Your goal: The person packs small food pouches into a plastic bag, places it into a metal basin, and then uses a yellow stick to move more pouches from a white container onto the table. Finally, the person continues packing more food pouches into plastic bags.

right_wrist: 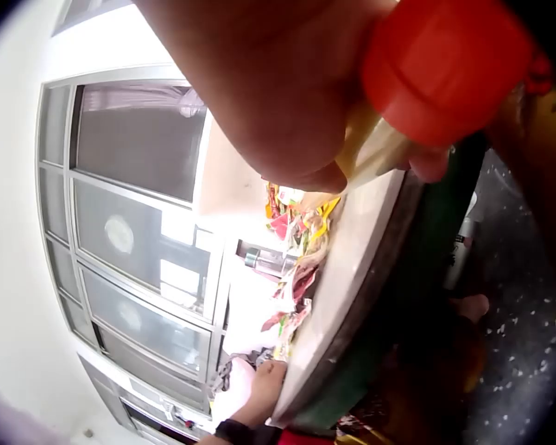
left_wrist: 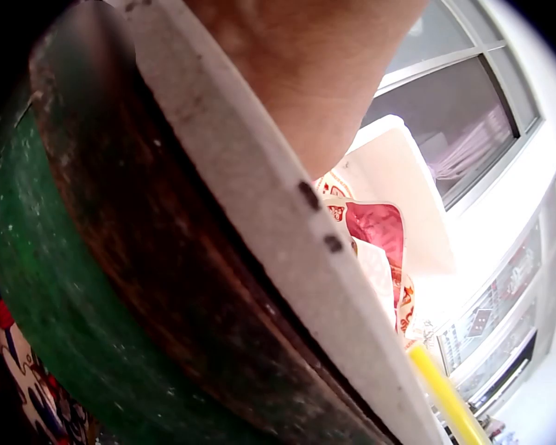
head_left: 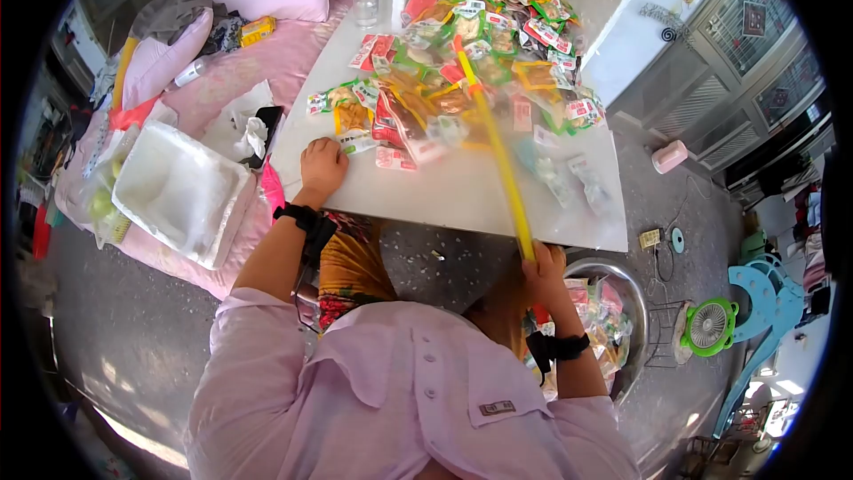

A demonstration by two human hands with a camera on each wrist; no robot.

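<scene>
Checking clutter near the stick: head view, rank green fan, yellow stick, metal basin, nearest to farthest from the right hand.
1. Yellow stick: gripped in the right hand.
2. Metal basin: just to the hand's right.
3. Green fan: farther right, beyond the basin.

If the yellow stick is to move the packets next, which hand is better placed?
Right, most likely: the right hand grips the yellow stick, which extends over the packets. The left hand rests on the table near its edge, away from the stick.
</scene>
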